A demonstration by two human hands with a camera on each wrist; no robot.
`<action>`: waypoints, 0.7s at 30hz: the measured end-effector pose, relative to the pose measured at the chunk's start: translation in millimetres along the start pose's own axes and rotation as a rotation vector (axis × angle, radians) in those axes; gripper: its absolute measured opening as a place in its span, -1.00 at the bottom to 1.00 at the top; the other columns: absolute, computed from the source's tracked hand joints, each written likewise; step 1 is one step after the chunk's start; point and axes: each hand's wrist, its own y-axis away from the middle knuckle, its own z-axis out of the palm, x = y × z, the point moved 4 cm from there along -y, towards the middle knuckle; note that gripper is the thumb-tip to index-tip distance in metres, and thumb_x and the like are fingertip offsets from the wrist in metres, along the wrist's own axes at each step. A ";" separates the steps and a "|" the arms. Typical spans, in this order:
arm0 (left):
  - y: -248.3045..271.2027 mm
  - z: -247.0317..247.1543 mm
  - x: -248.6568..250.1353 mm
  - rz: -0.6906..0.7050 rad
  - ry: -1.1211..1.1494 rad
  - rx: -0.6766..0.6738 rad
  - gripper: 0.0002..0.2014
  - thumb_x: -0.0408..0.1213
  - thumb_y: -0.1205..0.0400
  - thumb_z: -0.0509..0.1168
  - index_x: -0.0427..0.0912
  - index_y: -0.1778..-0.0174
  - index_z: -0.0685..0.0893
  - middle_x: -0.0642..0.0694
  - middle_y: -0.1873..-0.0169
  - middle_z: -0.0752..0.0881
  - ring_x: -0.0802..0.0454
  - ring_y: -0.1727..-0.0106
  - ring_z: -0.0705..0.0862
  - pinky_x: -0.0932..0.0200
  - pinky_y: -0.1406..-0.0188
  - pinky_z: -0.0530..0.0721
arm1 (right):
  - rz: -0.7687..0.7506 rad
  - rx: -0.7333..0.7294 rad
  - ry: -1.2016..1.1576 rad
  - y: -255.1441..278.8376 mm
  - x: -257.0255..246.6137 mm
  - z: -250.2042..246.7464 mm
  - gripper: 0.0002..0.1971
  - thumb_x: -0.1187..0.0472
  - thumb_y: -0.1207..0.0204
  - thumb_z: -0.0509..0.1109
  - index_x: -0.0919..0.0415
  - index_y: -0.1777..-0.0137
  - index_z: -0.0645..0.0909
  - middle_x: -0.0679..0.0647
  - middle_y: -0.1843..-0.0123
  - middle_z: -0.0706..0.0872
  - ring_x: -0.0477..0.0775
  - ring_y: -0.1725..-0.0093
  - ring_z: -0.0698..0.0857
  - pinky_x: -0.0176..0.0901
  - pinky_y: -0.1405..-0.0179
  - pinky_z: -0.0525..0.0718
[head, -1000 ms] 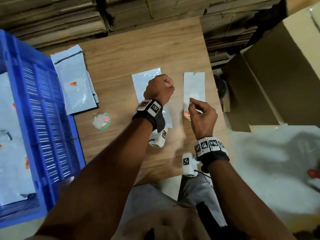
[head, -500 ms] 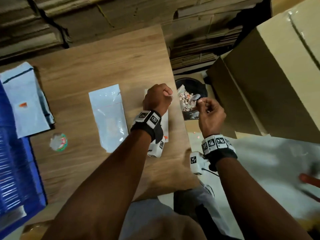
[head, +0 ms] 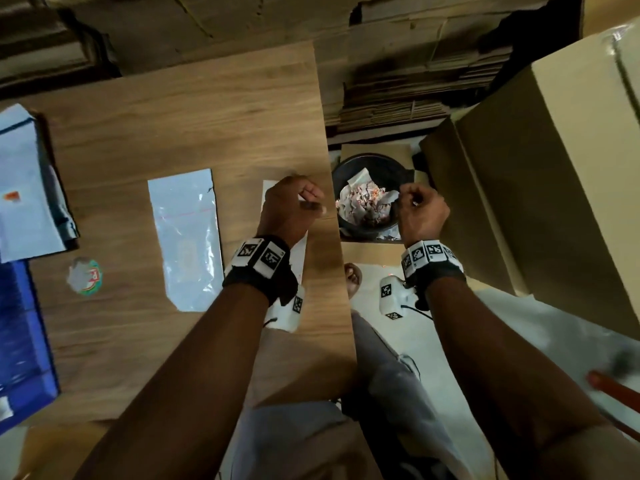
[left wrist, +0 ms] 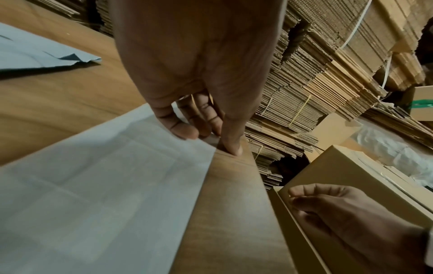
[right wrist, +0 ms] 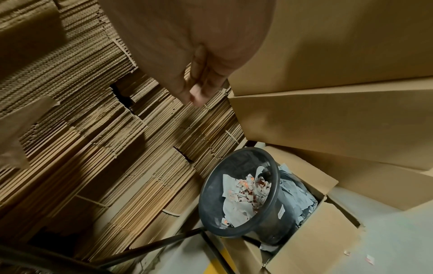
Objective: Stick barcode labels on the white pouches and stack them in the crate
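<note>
packing warehouse | flattened cardboard stacks (right wrist: pixel 82 111) | big cartons (head: pixel 554 185) | crate (head: pixel 20 341)
</note>
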 end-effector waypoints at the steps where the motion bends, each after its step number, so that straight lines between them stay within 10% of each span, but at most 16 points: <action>1: 0.5 0.1 -0.9 0.006 0.013 0.003 -0.78 -0.49 -0.39 0.59 -0.21 0.09 0.81 -0.10 0.15 0.77 0.13 0.16 0.71 0.58 0.17 0.55 | -0.004 -0.003 0.008 -3.9 0.3 1.0 -0.80 0.36 -0.56 0.38 0.21 0.00 0.85 0.08 0.03 0.86 0.00 0.01 0.80 -0.28 -0.11 0.71; 14: 4.6 0.2 -2.3 -0.068 0.116 0.020 -0.79 -0.46 -0.42 0.60 -0.15 0.09 0.82 -0.01 0.20 0.77 0.21 0.24 0.76 0.49 0.21 0.62 | -0.013 0.035 0.001 -4.6 -1.1 -6.0 -0.79 0.31 -0.61 0.33 0.15 -0.05 0.80 0.02 -0.03 0.84 -0.02 -0.04 0.78 0.02 -0.22 0.76; 18: 10.2 -12.1 8.3 -0.012 0.104 0.066 -0.82 -0.28 -0.48 0.60 -0.14 0.03 0.86 0.06 0.15 0.84 0.33 0.14 0.76 0.48 0.07 0.62 | -0.145 -0.023 -0.043 33.3 -23.9 -11.7 -0.79 0.18 -0.68 0.31 0.15 -0.20 0.73 0.03 -0.05 0.79 0.00 -0.02 0.75 -0.37 0.00 0.70; 21: 27.4 -33.9 8.4 0.057 0.079 0.160 -0.89 -0.25 -0.57 0.53 -0.11 0.01 0.87 0.11 0.12 0.84 0.35 0.12 0.76 0.45 0.03 0.66 | -0.291 -0.138 -0.031 78.2 -45.6 -8.9 -0.79 0.12 -0.73 0.30 0.12 -0.22 0.71 -0.01 -0.10 0.79 -0.02 -0.04 0.76 -0.15 0.01 0.80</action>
